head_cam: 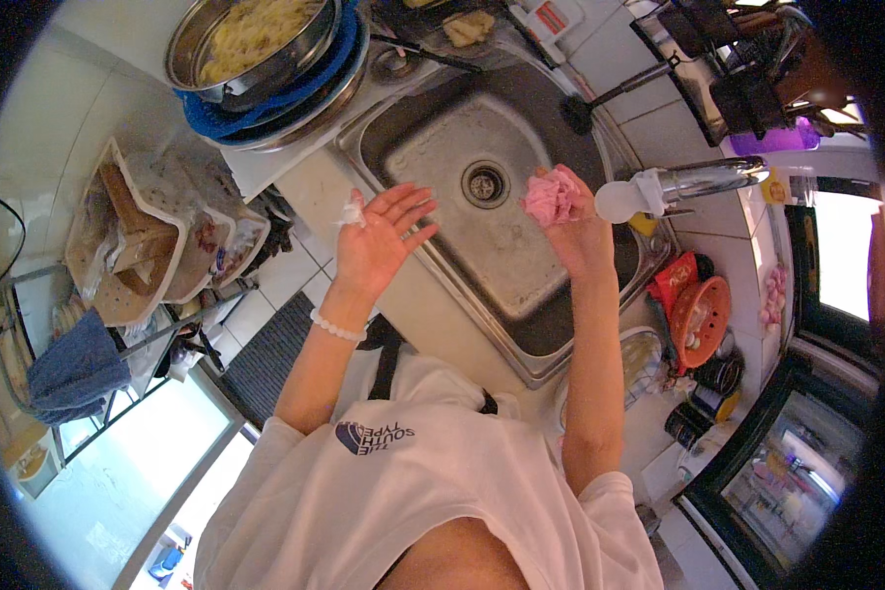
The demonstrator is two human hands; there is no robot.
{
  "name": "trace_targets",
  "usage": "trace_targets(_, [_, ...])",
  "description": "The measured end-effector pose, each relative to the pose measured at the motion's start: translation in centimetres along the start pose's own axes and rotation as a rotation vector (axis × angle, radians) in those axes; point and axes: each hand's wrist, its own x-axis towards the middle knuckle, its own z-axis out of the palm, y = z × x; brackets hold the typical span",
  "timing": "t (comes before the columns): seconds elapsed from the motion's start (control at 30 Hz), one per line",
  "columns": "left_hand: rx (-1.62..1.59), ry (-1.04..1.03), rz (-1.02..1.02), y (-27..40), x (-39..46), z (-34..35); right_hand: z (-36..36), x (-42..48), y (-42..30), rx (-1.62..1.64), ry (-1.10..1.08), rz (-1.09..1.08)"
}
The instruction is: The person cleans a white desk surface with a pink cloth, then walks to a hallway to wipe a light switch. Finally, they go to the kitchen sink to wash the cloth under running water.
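Observation:
A stainless steel sink (453,221) lies before me, its drain strainer (485,184) bare in the basin floor. My right hand (579,210), raised over the basin's right side, grips a crumpled pink cloth (554,195). Just right of that hand is the faucet (697,179), with a round white piece on its spout. Palm up and fingers spread, my left hand (380,236) is above the counter at the sink's left rim. A small white scrap (352,212) is at its thumb; whether it is tissue or a wrapping I cannot tell.
Stacked blue and metal basins (276,122) hold a steel pan (254,44) of yellowish food at the back left. A dark brush (579,114) leans in the sink's far corner. An orange colander (700,324) stands at right. Beige baskets (129,243) are on a rack at left.

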Motion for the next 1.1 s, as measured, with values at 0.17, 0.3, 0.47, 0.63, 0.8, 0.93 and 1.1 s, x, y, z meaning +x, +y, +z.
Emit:
trace_targets(0.17, [0.002, -0.012, 0.001, 0.0, 0.1, -0.5, -1.6, -1.1, -0.1, -0.066, -0.052, -0.031])
trace_targets(0.3, [0.008, 0.000, -0.008, -0.1, 0.4, -0.4, -3.7, -0.8, 0.5, -0.130, -0.079, -0.033])
trace_targets(0.47, [-0.003, -0.032, -0.092, -2.2, 1.1, 0.9, -5.3, -0.3, 1.6, -0.199, -0.011, -0.019])
trace_targets(0.63, [-0.022, -0.089, -0.212, -6.0, 1.6, 2.6, -2.6, -1.6, 1.9, 0.188, -0.298, -0.021])
trace_targets(0.8, [0.130, -0.268, -0.298, -8.0, 2.5, 4.2, -5.0, -1.0, 3.1, 0.260, -0.243, -0.023])
trace_targets(0.93, [0.190, -0.210, -0.306, -8.4, 2.9, 4.7, -3.2, -1.5, 3.5, 0.201, -0.044, -0.051])
trace_targets(1.1, [-0.072, -0.325, -0.312, -6.8, 3.4, 4.3, -4.3, -2.1, 3.2, 0.146, -0.065, 0.001])
